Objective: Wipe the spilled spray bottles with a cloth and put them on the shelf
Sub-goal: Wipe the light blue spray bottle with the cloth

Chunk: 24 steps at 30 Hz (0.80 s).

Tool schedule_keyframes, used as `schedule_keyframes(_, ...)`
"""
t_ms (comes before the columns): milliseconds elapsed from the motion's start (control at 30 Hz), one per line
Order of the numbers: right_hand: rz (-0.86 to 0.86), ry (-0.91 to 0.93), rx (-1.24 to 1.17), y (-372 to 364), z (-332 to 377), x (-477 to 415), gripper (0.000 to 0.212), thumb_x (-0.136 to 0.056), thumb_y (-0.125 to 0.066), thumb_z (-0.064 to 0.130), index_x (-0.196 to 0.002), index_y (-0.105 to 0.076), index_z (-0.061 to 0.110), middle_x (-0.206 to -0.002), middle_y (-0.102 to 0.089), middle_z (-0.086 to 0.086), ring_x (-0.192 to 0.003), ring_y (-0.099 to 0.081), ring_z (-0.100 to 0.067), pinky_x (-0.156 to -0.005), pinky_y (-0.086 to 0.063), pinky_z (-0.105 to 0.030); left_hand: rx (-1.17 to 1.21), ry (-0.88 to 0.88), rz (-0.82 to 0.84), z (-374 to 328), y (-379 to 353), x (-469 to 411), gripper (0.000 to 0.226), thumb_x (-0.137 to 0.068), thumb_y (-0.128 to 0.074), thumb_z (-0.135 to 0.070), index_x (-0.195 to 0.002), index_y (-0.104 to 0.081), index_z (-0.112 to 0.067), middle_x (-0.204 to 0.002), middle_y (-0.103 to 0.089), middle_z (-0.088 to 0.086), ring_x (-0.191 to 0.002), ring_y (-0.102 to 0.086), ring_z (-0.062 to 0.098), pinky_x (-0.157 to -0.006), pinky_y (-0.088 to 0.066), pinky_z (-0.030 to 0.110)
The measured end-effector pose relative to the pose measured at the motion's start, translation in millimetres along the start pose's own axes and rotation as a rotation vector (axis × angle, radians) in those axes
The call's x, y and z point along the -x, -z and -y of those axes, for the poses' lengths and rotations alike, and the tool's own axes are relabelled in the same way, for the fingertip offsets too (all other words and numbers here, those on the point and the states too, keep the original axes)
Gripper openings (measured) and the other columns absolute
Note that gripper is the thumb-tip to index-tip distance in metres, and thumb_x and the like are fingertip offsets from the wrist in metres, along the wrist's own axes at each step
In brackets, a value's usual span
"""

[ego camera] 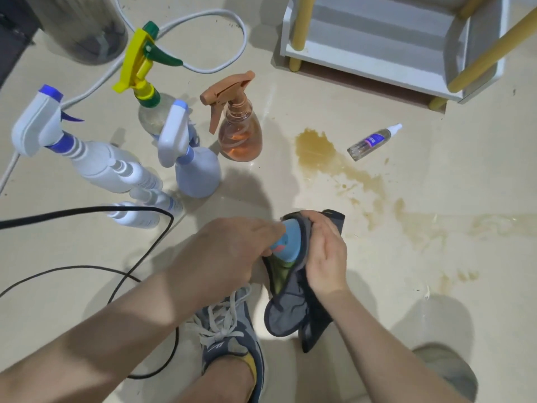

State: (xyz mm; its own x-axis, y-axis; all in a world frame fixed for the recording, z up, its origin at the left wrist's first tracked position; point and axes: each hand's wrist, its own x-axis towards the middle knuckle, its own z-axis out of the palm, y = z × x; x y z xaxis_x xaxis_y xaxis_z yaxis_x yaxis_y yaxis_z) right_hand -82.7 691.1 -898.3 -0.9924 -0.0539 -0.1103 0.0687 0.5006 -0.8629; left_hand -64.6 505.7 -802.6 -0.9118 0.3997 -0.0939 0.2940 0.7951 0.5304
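The blue bottle (pixel 286 242) is small, with a light blue body and a bit of orange-red print on its side. A dark grey cloth (pixel 290 312) with a stitched edge hides most of it. It is held above the floor (pixel 377 257), between the two hands. The left hand (pixel 232 248) grips it from the left, its fingers (pixel 270 228) curled close together around the bare side. The right hand (pixel 325 257) holds the cloth against the bottle's other side, fingers (pixel 322 225) bent over the top fold and lying side by side. The rest of the cloth hangs down below both hands.

Beyond the left fingers, an orange spray bottle (pixel 239 135), a lavender one (pixel 194 164) and a yellow-triggered one (pixel 145 82) stand upright. Beyond the right fingers lies a brownish spill (pixel 319 152), with a small clear bottle (pixel 374 141) on its side just past it. The shelf (pixel 377 53) stands farther off still.
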Motion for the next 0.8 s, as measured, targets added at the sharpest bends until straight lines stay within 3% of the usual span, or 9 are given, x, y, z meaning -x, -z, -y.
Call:
schedule_keyframes(133,0.258,-0.249,0.018,21,-9,-36,0.042,-0.093,-0.031,0.033,-0.089,-0.073,0.030,-0.099,-0.072,0.008,-0.100,-0.063,-0.014,-0.093,-0.048,-0.035,-0.125,-0.227,0.029,2,0,1,0.053,-0.067,-0.035,0.002,-0.112,-0.059,-0.014,-0.110,-0.070,0.007,-0.084,-0.068,0.029,-0.063,-0.057,0.036)
schedule_keyframes(233,0.290,-0.378,0.048,14,-6,-49,0.051,-0.102,-0.032,0.038,-0.083,-0.073,0.015,-0.089,-0.071,-0.004,-0.091,-0.060,-0.023,-0.082,-0.045,-0.034,-0.156,-0.228,-0.014,7,5,-2,0.048,-0.069,-0.034,-0.003,-0.105,-0.065,-0.012,-0.103,-0.072,0.006,-0.077,-0.069,0.027,-0.059,-0.054,0.029)
schedule_keyframes(300,0.215,-0.317,-0.001,2,2,-37,0.055,-0.098,-0.028,0.045,-0.097,-0.073,0.014,-0.103,-0.071,-0.004,-0.103,-0.060,-0.021,-0.093,-0.043,-0.035,-0.126,-0.117,-0.043,13,7,-3,0.035,-0.075,-0.041,-0.009,-0.102,-0.061,-0.016,-0.089,-0.071,0.000,-0.068,-0.065,0.024,-0.055,-0.043,0.023)
schedule_keyframes(367,0.141,-0.064,0.119,-3,9,-9,0.050,-0.096,-0.028,0.037,-0.118,-0.065,0.012,-0.123,-0.064,-0.003,-0.118,-0.054,-0.020,-0.103,-0.039,-0.039,0.005,0.045,-0.075,19,7,-7,0.023,-0.079,-0.049,-0.017,-0.098,-0.062,-0.017,-0.075,-0.061,-0.008,-0.063,-0.060,0.021,-0.055,-0.030,0.014)
schedule_keyframes(433,0.120,0.076,0.239,-8,14,16,0.045,-0.097,-0.035,0.029,-0.136,-0.050,0.013,-0.138,-0.052,-0.002,-0.131,-0.044,-0.022,-0.109,-0.033,-0.048,0.129,0.278,-0.113,25,6,-12,0.024,-0.080,-0.054,-0.026,-0.099,-0.065,-0.018,-0.072,-0.059,-0.013,-0.066,-0.062,0.019,-0.060,-0.040,0.020)
schedule_keyframes(500,0.099,0.080,0.245,-12,22,28,0.050,-0.097,-0.038,0.030,-0.145,-0.040,0.017,-0.149,-0.041,0.001,-0.143,-0.031,-0.021,-0.115,-0.024,-0.052,0.218,0.474,-0.130,25,6,-15,0.019,-0.083,-0.058,-0.030,-0.097,-0.066,-0.021,-0.075,-0.067,-0.005,-0.064,-0.065,0.016,-0.070,-0.049,0.035)
schedule_keyframes(567,0.046,0.114,0.232,-14,21,18,0.048,-0.097,-0.036,0.030,-0.142,-0.046,0.016,-0.146,-0.046,0.001,-0.142,-0.035,-0.021,-0.114,-0.026,-0.052,0.354,0.563,-0.177,20,2,-12,0.009,-0.086,-0.064,-0.024,-0.095,-0.065,-0.023,-0.077,-0.069,0.001,-0.057,-0.066,0.014,-0.072,-0.050,0.032)
schedule_keyframes(667,0.006,0.058,0.125,-7,-3,-5,0.046,-0.095,-0.030,0.032,-0.119,-0.065,0.013,-0.124,-0.064,-0.002,-0.120,-0.055,-0.022,-0.105,-0.040,-0.041,0.299,0.388,-0.235,2,-10,5,0.017,-0.081,-0.061,-0.024,-0.097,-0.067,-0.024,-0.075,-0.068,-0.004,-0.064,-0.063,0.013,-0.068,-0.050,0.024)
schedule_keyframes(800,0.105,-0.449,-0.244,9,-18,-26,0.032,-0.089,-0.041,0.031,-0.081,-0.071,0.024,-0.094,-0.070,0.000,-0.094,-0.062,-0.022,-0.090,-0.048,-0.039,0.116,0.039,-0.272,0,-18,16,0.024,-0.085,-0.052,-0.019,-0.102,-0.068,-0.014,-0.092,-0.073,-0.004,-0.076,-0.062,0.012,-0.066,-0.047,0.020)
